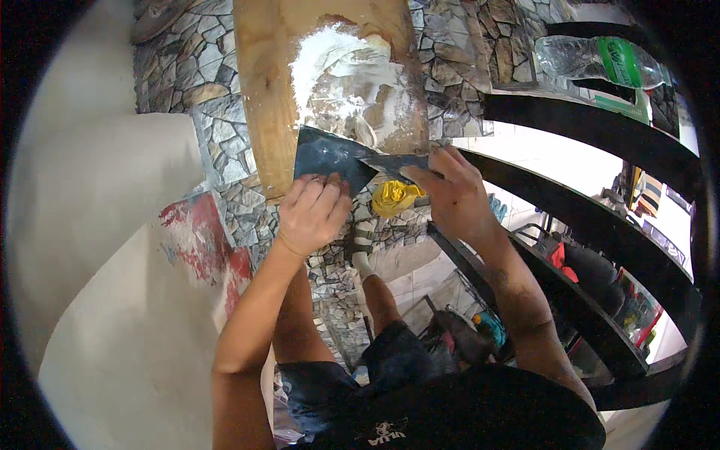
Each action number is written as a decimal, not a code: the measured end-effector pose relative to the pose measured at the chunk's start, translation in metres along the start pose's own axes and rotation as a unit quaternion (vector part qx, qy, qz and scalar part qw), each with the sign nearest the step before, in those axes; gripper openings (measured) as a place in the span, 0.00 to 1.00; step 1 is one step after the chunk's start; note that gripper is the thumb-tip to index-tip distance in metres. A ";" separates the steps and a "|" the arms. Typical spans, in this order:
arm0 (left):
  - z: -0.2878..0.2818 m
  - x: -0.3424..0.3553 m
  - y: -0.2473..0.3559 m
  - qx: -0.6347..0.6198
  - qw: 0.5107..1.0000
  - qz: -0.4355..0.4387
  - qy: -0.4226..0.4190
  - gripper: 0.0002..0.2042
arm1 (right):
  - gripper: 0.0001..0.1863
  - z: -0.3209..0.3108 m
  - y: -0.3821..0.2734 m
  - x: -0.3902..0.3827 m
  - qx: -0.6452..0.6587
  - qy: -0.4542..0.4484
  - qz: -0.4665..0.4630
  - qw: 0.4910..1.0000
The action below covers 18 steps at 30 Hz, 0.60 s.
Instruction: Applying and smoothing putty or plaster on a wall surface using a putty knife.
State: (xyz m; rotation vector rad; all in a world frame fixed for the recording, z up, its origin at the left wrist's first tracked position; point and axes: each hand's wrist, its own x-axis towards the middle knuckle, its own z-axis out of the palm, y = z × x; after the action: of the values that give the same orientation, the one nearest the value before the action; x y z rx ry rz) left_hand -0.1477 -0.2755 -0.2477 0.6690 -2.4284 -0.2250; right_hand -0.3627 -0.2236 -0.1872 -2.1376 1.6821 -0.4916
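Observation:
My left hand (315,214) is closed on a dark, flat, square-cornered scraper (326,154) smeared with a little white. In my right hand (457,195) is a putty knife (397,161), seen nearly edge-on, its tip touching or overlapping the scraper's right side. Both tools are held over the near end of a wooden board (266,90). White putty (345,67), partly powdery and partly wet-looking, is spread across the board's middle and right. Just below the putty knife lies a crumpled yellow plastic bag (395,197).
Stone-patterned steps (217,67) surround the board. A pale wall (120,300) with a red, white-smeared patch (199,240) rises at left. Black railing bars (585,202) run along the right, with a clear plastic bottle (604,61) at the upper right. My feet stand on the steps below.

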 end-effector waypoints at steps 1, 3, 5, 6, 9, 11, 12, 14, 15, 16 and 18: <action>-0.001 -0.001 -0.001 -0.003 1.000 0.014 -0.011 0.02 | 0.16 0.001 0.003 0.005 0.010 -0.013 0.004 1.000; -0.001 -0.003 -0.004 -0.006 0.999 0.032 -0.003 0.05 | 0.17 0.013 0.013 0.014 0.040 -0.032 0.033 0.998; -0.002 -0.003 -0.005 -0.008 0.999 0.048 0.006 0.08 | 0.17 0.025 0.025 0.029 0.070 -0.052 0.059 0.994; -0.001 -0.001 -0.003 -0.021 0.998 0.054 0.015 0.09 | 0.16 0.028 0.032 0.038 0.073 -0.033 0.011 0.997; -0.008 0.008 0.003 -0.045 0.997 0.060 0.015 0.07 | 0.14 0.048 0.061 0.056 0.056 -0.018 -0.048 0.997; -0.012 0.009 0.005 -0.052 0.997 0.060 0.012 0.03 | 0.11 0.055 0.068 0.064 0.079 -0.010 -0.001 0.997; -0.012 0.005 0.004 -0.049 0.998 -0.002 -0.034 0.04 | 0.08 0.054 0.072 0.064 0.082 -0.023 0.014 0.996; -0.019 -0.001 -0.006 -0.039 0.994 -0.063 -0.081 0.04 | 0.07 0.063 0.075 0.059 0.034 0.012 -0.003 0.999; -0.022 -0.003 -0.012 -0.046 0.980 -0.180 -0.068 0.05 | 0.07 0.068 0.078 0.056 -0.014 0.044 -0.017 0.999; -0.028 0.000 -0.015 -0.053 0.952 -0.297 -0.055 0.06 | 0.05 0.073 0.078 0.055 -0.058 0.113 -0.099 0.987; -0.030 0.011 -0.019 -0.071 0.930 -0.355 -0.066 0.06 | 0.05 0.074 0.080 0.041 -0.075 0.096 -0.127 0.984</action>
State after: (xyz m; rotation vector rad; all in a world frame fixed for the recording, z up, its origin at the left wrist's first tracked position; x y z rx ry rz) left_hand -0.1296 -0.2978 -0.2239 1.4829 -2.1598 -0.7443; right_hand -0.3844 -0.2753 -0.2897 -2.5027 1.5938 -0.6834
